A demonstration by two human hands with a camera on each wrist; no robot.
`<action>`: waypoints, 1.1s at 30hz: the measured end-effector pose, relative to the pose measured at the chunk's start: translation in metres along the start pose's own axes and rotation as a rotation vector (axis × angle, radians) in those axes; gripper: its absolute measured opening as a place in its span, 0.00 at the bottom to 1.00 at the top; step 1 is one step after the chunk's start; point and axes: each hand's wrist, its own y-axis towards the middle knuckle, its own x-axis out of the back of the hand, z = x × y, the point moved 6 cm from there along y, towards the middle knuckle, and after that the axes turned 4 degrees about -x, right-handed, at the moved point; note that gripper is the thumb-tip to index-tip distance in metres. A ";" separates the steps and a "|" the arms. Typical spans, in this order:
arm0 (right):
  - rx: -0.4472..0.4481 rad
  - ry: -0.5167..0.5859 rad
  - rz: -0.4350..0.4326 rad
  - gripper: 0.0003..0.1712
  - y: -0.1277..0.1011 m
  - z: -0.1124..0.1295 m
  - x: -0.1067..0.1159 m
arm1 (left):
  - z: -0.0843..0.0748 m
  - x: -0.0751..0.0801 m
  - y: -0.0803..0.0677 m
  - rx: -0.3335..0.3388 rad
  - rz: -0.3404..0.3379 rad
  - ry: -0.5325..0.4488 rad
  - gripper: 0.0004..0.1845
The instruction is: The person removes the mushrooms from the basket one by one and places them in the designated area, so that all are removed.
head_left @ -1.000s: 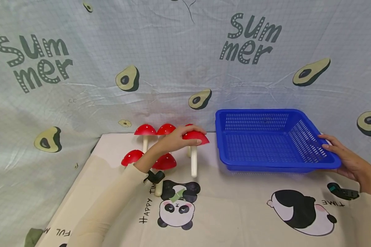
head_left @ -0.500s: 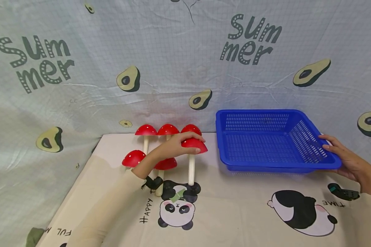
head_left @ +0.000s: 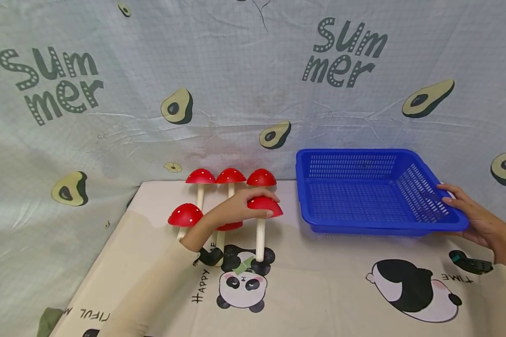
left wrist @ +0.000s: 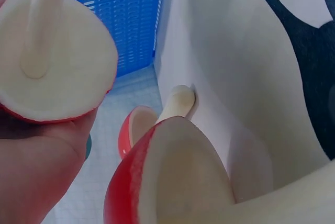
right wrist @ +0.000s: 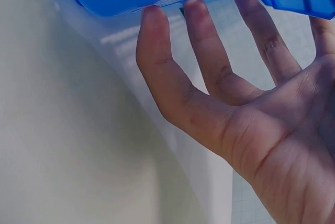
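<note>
My left hand [head_left: 232, 209] grips the red, white-dotted cap of a toy mushroom [head_left: 264, 205]. Its pale stem points down, the end close to the panda print; whether it touches the cloth I cannot tell. In the left wrist view the pale underside of this held mushroom [left wrist: 73, 72] faces the camera. Near that arm is a front mushroom [head_left: 185, 215], and another mushroom [head_left: 230, 226] is partly hidden behind the wrist. At the right, my right hand [head_left: 474, 217] holds the side of a blue plastic basket [head_left: 405, 228], thumb at the rim and fingertips [right wrist: 154, 20] against its underside.
Along the back edge of the table stand a left mushroom [head_left: 200, 176], a middle mushroom [head_left: 230, 175] and a right mushroom [head_left: 261, 177]. A printed cloth [head_left: 320, 290] covers the table. Behind it hangs a grey curtain [head_left: 227, 61] with avocado prints.
My left hand has brought the held mushroom down and nearer to me, so the right mushroom of the back row shows fully. The right hand and the basket stay in place.
</note>
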 end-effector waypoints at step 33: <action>-0.011 -0.005 -0.016 0.25 0.000 0.000 -0.001 | 0.014 -0.014 -0.005 0.058 0.059 0.085 0.24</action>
